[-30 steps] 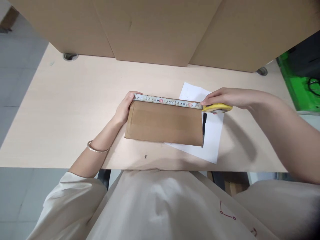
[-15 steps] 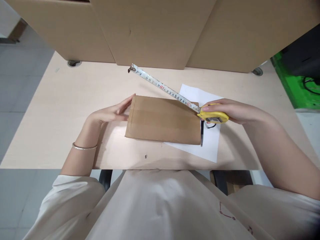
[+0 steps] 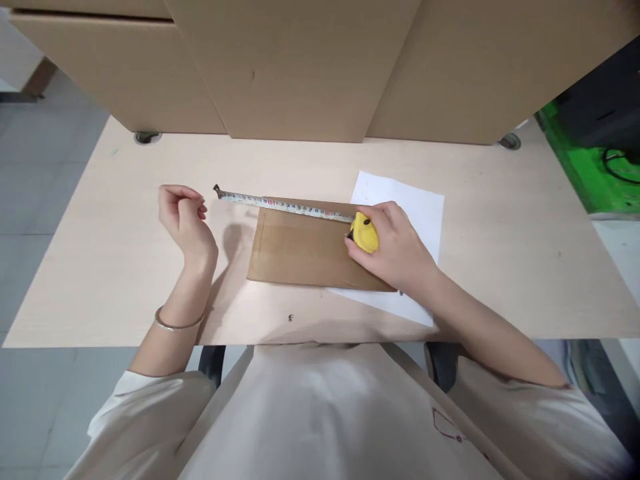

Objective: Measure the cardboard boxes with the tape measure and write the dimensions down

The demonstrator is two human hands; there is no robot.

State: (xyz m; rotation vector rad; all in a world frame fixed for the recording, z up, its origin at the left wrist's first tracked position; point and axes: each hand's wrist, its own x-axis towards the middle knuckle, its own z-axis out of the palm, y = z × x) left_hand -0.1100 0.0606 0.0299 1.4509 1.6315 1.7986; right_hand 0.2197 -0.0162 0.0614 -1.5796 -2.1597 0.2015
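My right hand grips a yellow tape measure over the right part of a flat brown cardboard box. From the case, the pulled-out blade runs leftward across the box's far edge, its metal hook ending past the box's left side. Raised to the left of that hook is my left hand, fingers curled in and nothing visible in them. It touches neither the blade nor the box. Under the box's right side lies a white sheet of paper. A pen is almost wholly hidden beside the box.
Large cardboard boxes form a wall along the back of the pale wooden table. Two round cable holes sit near its back corners. At the right stand a green surface and a dark object with a cable.
My left hand has let go of the box's left edge and risen, its fingers curling. My right hand has moved left with the tape measure, turning the case and bringing the blade nearer level.
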